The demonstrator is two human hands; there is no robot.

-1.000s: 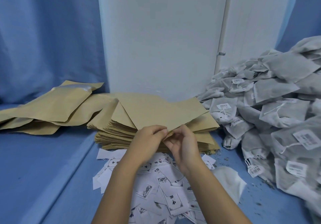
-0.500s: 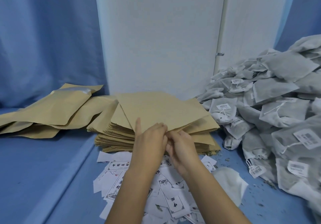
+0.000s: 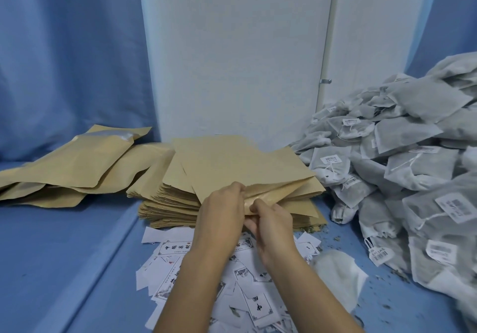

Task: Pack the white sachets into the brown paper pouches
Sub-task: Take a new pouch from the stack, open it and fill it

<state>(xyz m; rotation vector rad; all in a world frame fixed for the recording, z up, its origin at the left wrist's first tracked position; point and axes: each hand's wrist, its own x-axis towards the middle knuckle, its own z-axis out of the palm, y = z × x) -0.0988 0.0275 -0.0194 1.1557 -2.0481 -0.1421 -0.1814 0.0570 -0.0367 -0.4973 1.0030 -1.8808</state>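
Left hand (image 3: 223, 211) and right hand (image 3: 273, 225) both pinch the near edge of the top brown paper pouch (image 3: 245, 162) above its stack (image 3: 165, 203); white sachets (image 3: 413, 167) lie heaped at right on the blue tabletop (image 3: 64, 255).

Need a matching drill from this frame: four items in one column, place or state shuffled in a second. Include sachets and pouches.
Column A
1. pile of white sachets
2. stack of flat brown pouches
3. printed white cards
4. top pouch

Column B
a. pinched at its near edge by the left hand and the right hand
b. heaped at the right side
c. scattered nearest the camera, under the forearms
d. in the centre, in front of the white panel

Pairs: 1-b, 2-d, 3-c, 4-a
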